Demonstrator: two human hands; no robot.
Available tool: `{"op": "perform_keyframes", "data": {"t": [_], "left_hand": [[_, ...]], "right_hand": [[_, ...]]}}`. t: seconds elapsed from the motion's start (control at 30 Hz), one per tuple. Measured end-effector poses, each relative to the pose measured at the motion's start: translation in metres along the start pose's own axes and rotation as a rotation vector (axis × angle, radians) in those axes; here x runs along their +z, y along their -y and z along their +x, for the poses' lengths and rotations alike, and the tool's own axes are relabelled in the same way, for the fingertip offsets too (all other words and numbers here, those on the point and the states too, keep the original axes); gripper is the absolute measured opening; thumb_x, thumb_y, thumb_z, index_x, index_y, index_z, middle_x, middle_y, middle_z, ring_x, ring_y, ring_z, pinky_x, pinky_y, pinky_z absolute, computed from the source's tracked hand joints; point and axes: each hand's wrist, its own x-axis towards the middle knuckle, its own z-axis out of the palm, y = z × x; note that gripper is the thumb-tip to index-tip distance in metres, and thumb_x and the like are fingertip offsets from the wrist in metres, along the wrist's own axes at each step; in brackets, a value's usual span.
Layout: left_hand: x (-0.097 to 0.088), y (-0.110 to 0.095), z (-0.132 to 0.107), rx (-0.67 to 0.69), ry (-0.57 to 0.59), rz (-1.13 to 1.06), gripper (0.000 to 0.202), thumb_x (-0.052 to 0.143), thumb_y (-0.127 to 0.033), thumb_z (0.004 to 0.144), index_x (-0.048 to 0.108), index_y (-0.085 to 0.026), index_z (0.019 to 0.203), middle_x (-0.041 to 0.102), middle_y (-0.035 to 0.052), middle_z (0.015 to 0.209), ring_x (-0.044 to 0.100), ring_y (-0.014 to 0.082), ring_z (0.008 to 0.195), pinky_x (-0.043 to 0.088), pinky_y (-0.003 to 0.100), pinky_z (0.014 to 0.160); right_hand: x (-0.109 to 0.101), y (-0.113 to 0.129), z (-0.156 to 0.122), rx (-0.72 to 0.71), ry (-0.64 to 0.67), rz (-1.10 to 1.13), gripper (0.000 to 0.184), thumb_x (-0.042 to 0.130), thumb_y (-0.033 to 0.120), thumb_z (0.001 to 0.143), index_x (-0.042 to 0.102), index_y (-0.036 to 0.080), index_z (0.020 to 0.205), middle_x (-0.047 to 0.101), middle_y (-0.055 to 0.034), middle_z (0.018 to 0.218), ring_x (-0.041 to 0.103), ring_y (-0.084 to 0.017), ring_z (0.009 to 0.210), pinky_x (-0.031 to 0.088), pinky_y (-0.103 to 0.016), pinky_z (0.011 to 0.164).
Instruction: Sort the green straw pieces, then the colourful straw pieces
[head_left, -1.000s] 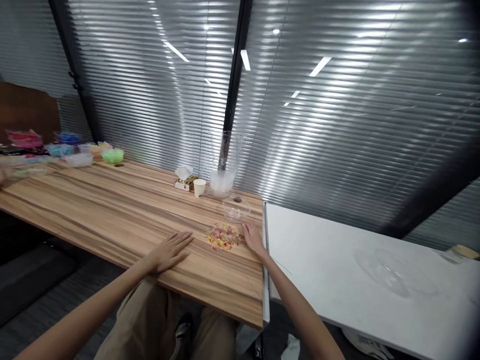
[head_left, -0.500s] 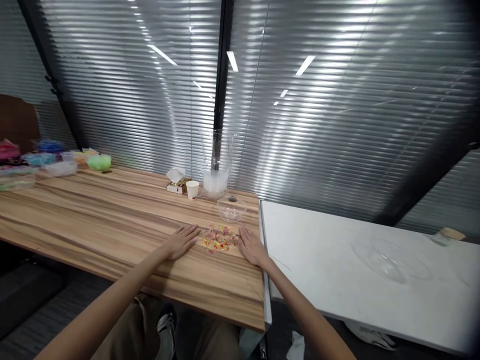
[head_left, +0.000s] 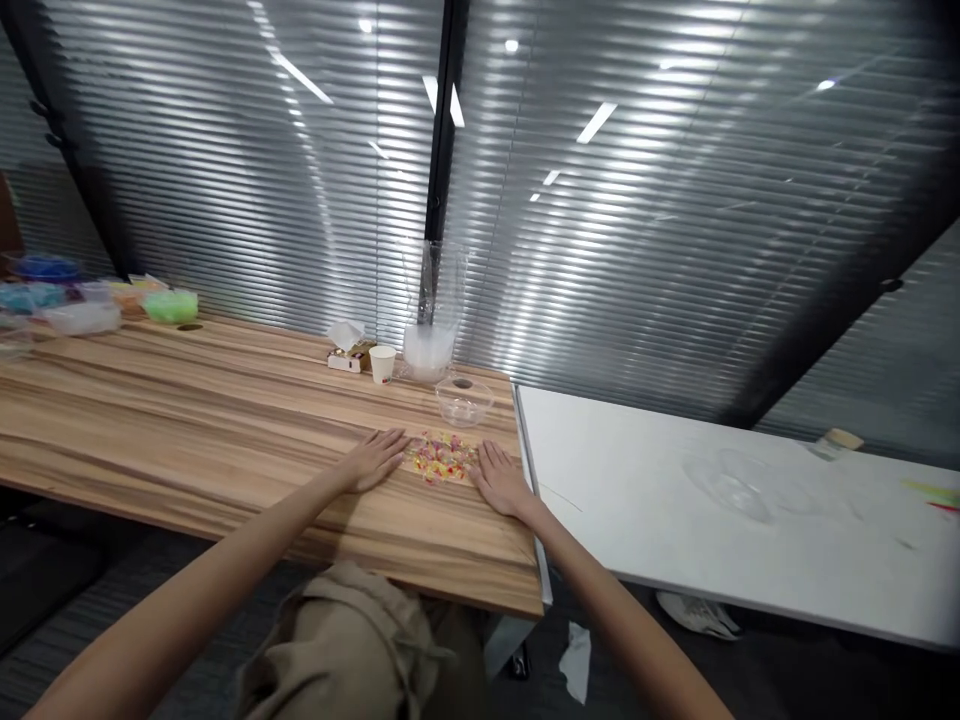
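A small heap of colourful bits (head_left: 442, 456), pink, yellow and green, lies on the wooden table (head_left: 187, 410) near its right end. My left hand (head_left: 377, 459) rests flat on the wood just left of the heap, fingers stretched out. On the other side of the heap my right hand (head_left: 500, 481) lies flat too, fingers apart, close to the table's right edge. Neither hand holds anything. Just behind the heap stands a small clear bowl (head_left: 464, 400).
A tall clear jug (head_left: 430, 310), a paper cup (head_left: 382, 364) and a small box with tissue (head_left: 345, 350) stand by the blinds. Coloured containers (head_left: 171, 306) sit far left. A white table (head_left: 675, 510) adjoins on the right, with a clear bowl (head_left: 739, 485) on it.
My left hand has slid right, up to the heap of coloured bits. The right hand has drawn slightly back beside the heap. Both now flank it closely.
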Motion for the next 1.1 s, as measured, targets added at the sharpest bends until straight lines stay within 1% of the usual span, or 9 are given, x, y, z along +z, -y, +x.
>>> {"op": "perform_keyframes", "data": {"t": [0.1,0.27,0.37,0.47,0.57,0.67,0.9,1.0,1.1], "left_hand": [[0.004,0.004,0.006,-0.005,-0.049,-0.063,0.052,0.026,-0.042,0.103,0.039,-0.014,0.145,0.035,0.0150,0.152,0.028,0.0251,0.143,0.020,0.046,0.116],[0.004,0.011,0.018,0.027,-0.162,-0.180,0.042,0.047,-0.039,0.099,0.051,-0.016,0.133,0.049,0.0134,0.141,0.044,0.0283,0.132,0.033,0.054,0.109],[0.003,0.015,0.027,0.041,-0.221,-0.228,0.034,0.053,-0.036,0.097,0.056,-0.016,0.125,0.055,0.0118,0.132,0.052,0.0271,0.122,0.040,0.052,0.103],[0.003,0.018,0.035,0.055,-0.259,-0.258,0.028,0.055,-0.033,0.097,0.059,-0.016,0.119,0.058,0.0105,0.125,0.056,0.0250,0.115,0.044,0.050,0.099],[0.003,0.021,0.041,0.068,-0.279,-0.281,0.026,0.055,-0.032,0.096,0.060,-0.015,0.116,0.059,0.0102,0.123,0.057,0.0246,0.114,0.045,0.049,0.098],[0.003,0.022,0.043,0.072,-0.287,-0.309,0.026,0.055,-0.033,0.096,0.061,-0.015,0.115,0.060,0.0102,0.123,0.056,0.0247,0.115,0.044,0.049,0.099],[-0.007,0.024,0.049,0.008,-0.281,-0.364,0.023,0.055,-0.034,0.096,0.065,-0.013,0.097,0.066,0.0058,0.098,0.063,0.0197,0.095,0.050,0.042,0.089],[-0.010,0.027,0.056,-0.027,-0.280,-0.384,0.025,0.056,-0.036,0.096,0.065,-0.013,0.096,0.067,0.0057,0.097,0.064,0.0196,0.094,0.050,0.042,0.088],[-0.011,0.032,0.063,-0.062,-0.289,-0.413,0.029,0.055,-0.040,0.096,0.066,-0.013,0.100,0.068,0.0071,0.101,0.064,0.0204,0.097,0.049,0.042,0.090]], "right_hand": [[0.007,0.013,0.011,-0.041,-0.029,0.017,0.074,0.019,0.054,0.098,0.034,0.000,0.146,0.026,-0.0187,0.155,0.020,-0.027,0.147,0.015,-0.042,0.119],[0.009,0.032,0.019,-0.086,-0.121,0.035,0.061,0.020,0.046,0.101,0.044,0.009,0.142,0.041,-0.0139,0.149,0.035,-0.022,0.140,0.027,-0.037,0.114],[0.003,0.038,0.020,0.002,-0.222,0.024,0.052,0.021,0.040,0.102,0.054,0.012,0.131,0.060,-0.0138,0.132,0.056,-0.021,0.121,0.040,-0.032,0.099],[-0.002,0.041,0.026,0.157,-0.342,-0.005,0.051,0.019,0.034,0.104,0.065,0.013,0.109,0.071,-0.0149,0.105,0.065,-0.022,0.094,0.043,-0.029,0.079],[-0.004,0.044,0.038,0.280,-0.427,-0.038,0.050,0.023,0.035,0.103,0.066,0.013,0.093,0.072,-0.0160,0.094,0.065,-0.022,0.081,0.038,-0.027,0.067],[-0.002,0.046,0.047,0.319,-0.464,-0.060,0.046,0.028,0.036,0.103,0.066,0.014,0.089,0.072,-0.0140,0.091,0.065,-0.021,0.078,0.034,-0.026,0.063],[0.000,0.050,0.051,0.284,-0.468,-0.054,0.045,0.028,0.031,0.102,0.067,0.015,0.091,0.072,-0.0132,0.090,0.065,-0.022,0.082,0.035,-0.026,0.067],[0.001,0.049,0.052,0.244,-0.459,-0.011,0.043,0.029,0.032,0.101,0.068,0.016,0.092,0.072,-0.0132,0.091,0.065,-0.023,0.084,0.038,-0.027,0.070],[0.002,0.042,0.054,0.202,-0.450,0.056,0.047,0.026,0.035,0.101,0.069,0.017,0.092,0.071,-0.0136,0.092,0.065,-0.025,0.086,0.040,-0.029,0.072]]}}
